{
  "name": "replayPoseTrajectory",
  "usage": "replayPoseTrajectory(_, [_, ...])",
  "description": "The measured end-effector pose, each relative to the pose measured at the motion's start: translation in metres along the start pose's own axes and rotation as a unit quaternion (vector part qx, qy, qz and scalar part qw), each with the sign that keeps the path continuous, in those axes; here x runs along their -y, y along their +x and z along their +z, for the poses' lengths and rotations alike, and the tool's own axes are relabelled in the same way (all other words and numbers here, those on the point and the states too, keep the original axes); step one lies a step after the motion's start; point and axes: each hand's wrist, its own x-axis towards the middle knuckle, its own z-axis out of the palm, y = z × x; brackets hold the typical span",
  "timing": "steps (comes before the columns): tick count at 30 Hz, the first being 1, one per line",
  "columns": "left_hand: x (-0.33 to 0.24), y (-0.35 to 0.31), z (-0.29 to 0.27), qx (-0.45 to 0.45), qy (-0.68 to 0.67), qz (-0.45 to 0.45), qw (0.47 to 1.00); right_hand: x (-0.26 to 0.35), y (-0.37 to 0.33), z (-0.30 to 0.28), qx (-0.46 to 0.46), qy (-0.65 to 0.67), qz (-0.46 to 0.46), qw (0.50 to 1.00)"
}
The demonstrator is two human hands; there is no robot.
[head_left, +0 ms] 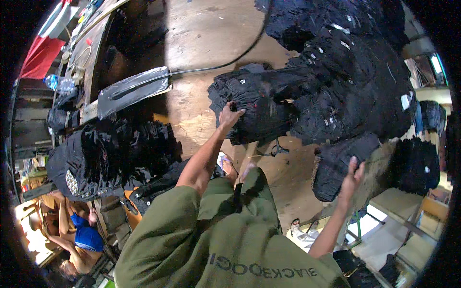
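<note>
A stack of black garments (pixel 254 115) with gathered, elastic-looking edges lies ahead of me on the wooden surface. My left hand (pixel 231 116) grips the stack's near left side, thumb pointing right and fingers curled into the cloth. To the right, my right hand (pixel 352 181) holds a folded dark garment (pixel 336 165) by its right side; part of the grip is hidden behind the cloth. Beyond both hands spreads a large heap of black garments (pixel 355 91), some bearing small white tags. It touches the stack on my left hand's side.
A dark cable (pixel 240 56) curves across the wooden surface (pixel 206 29) to a grey flat board (pixel 134 91) at left. More black garments (pixel 115 158) are piled left of me, and another pile (pixel 415 165) sits far right. A person in blue shorts (pixel 87 235) is at lower left.
</note>
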Motion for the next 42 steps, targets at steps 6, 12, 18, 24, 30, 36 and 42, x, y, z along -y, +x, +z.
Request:
replayPoseTrajectory(6, [0.048, -0.010, -0.017, -0.048, -0.059, -0.012, 0.997, 0.078, -0.002, 0.082, 0.126, 0.177, -0.021, 0.976])
replayPoseTrajectory(12, [-0.008, -0.130, -0.095, -0.019, -0.156, 0.022, 0.987, 0.175, -0.060, 0.141, 0.400, 0.180, -0.165, 0.883])
replayPoseTrajectory(18, [-0.073, -0.233, -0.204, -0.060, -0.326, 0.051, 0.942, 0.282, -0.184, 0.260, 0.635, 0.264, -0.065, 0.723])
replayPoseTrajectory(24, [-0.086, -0.195, -0.298, -0.143, -0.294, 0.185, 0.927, 0.404, -0.260, 0.314, 0.557, 0.256, -0.149, 0.776])
replayPoseTrajectory(30, [0.034, -0.090, -0.434, -0.264, -0.440, 0.212, 0.832, 0.495, -0.317, 0.458, 0.705, 0.287, -0.147, 0.632])
replayPoseTrajectory(36, [0.122, -0.033, -0.475, -0.617, -0.035, -0.010, 0.786, 0.505, -0.318, 0.564, 0.517, 0.090, -0.589, 0.614])
replayPoseTrajectory(42, [0.090, 0.009, -0.446, -0.357, 0.156, 0.098, 0.916, 0.492, -0.282, 0.607, 0.363, -0.067, -0.677, 0.636])
